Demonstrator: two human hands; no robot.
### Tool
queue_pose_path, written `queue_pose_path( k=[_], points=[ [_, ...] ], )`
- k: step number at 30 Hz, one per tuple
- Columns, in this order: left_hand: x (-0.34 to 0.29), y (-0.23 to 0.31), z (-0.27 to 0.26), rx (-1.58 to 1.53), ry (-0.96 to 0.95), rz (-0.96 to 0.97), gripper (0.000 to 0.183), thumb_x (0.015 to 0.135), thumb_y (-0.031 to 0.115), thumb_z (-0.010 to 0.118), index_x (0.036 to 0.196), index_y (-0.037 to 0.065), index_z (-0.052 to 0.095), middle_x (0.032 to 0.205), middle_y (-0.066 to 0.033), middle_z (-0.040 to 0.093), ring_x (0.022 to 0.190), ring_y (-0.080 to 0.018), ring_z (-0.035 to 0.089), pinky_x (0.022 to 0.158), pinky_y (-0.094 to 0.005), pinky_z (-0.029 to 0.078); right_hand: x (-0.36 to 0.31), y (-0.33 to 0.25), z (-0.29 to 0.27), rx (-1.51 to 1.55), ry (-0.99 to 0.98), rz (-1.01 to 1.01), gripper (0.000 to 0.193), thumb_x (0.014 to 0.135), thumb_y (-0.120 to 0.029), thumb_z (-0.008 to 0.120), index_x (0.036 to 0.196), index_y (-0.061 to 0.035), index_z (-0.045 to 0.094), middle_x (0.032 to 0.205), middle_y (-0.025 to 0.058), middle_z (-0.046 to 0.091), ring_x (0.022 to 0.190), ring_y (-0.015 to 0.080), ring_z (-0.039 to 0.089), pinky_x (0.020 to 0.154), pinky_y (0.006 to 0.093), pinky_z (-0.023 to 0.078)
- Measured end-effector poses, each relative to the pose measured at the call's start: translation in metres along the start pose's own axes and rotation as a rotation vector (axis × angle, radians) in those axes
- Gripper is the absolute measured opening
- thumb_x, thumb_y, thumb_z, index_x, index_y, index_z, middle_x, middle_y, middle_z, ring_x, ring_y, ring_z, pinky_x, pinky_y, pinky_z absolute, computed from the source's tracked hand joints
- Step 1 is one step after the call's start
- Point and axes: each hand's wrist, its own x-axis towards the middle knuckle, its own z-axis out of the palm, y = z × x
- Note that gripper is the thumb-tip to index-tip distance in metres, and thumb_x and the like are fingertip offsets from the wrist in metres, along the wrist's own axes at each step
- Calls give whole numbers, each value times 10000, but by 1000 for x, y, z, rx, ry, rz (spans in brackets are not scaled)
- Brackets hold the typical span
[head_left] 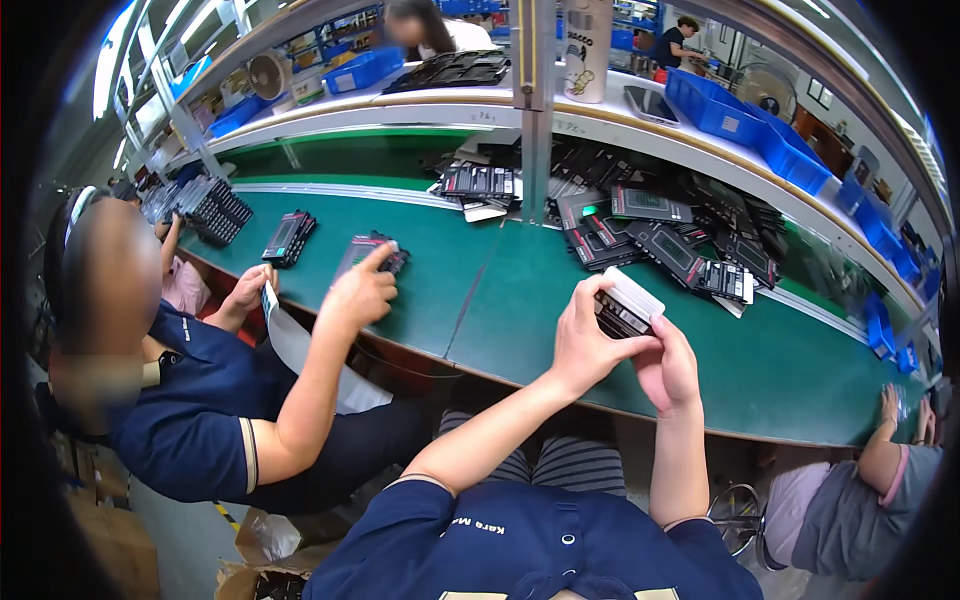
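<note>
A small bundle of flat black-and-white cartons (630, 300) is held up over the green worktable (520, 300). My left hand (585, 340) grips its left side, thumb and fingers closed round it. From the lower right, my right hand (668, 365) pinches the same bundle, fingertips at its edge. White faces of the cartons point up and away; printed dark sides show between my hands. Just beyond lies a loose, overlapping heap of flat black cartons (655, 205). One carton with a white label (725, 281) lies near the heap's right front edge.
At my left, a co-worker's hand (365, 290) touches a carton stack (402, 262); another stack (290, 238) lies beyond. A metal post (535, 150) rises at the table's back. The shelf above carries blue bins (720, 105), a tall cup (586, 60) and a phone (650, 104).
</note>
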Motion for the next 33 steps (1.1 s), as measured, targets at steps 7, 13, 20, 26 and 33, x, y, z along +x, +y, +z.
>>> queue_pose_path(
  k=[7, 13, 20, 26, 33],
  points=[
    [12, -16, -4, -894, -40, -318, 161, 979, 10, 587, 1002, 70, 439, 1039, -78, 600, 945, -118, 593, 854, -276, 490, 11, 40, 11, -878, 110, -858, 115, 937, 18, 577, 1031, 25, 642, 1161, 139, 642, 1089, 222, 607, 992, 329, 446],
    [13, -5, 0, -800, -1, -261, 174, 942, -8, 628, 989, 56, 472, 950, -62, 613, 918, -115, 607, 844, -269, 497, 12, 39, 13, -343, 125, -667, 116, 951, 31, 558, 1062, 1, 542, 1179, 160, 610, 1080, 213, 593, 1005, 353, 451],
    [10, -21, 4, -776, 29, -133, 183, 894, -50, 679, 892, 39, 519, 988, -92, 641, 904, -130, 629, 823, -277, 524, 15, 50, -6, -474, 75, -663, 299, 941, 46, 587, 1157, -71, 416, 1162, 141, 562, 1072, 183, 567, 959, 317, 444],
    [1, -32, -26, -280, 101, -113, 289, 994, 241, 603, 1227, 75, 563, 1216, -61, 560, 1063, -164, 572, 864, -342, 476, 7, 61, 1, -902, 124, -903, 354, 894, 60, 644, 1102, -65, 386, 1150, 124, 511, 994, 181, 534, 903, 313, 440],
    [-6, -50, -111, -178, -15, -587, 910, 810, 102, 728, 1534, 29, 182, 1269, -187, 543, 1093, -255, 587, 908, -394, 494, -4, 88, 29, -1157, -491, -686, 228, 736, -39, 787, 706, -23, 563, 1180, 209, 681, 1182, 363, 615, 1030, 454, 444]
  ],
)
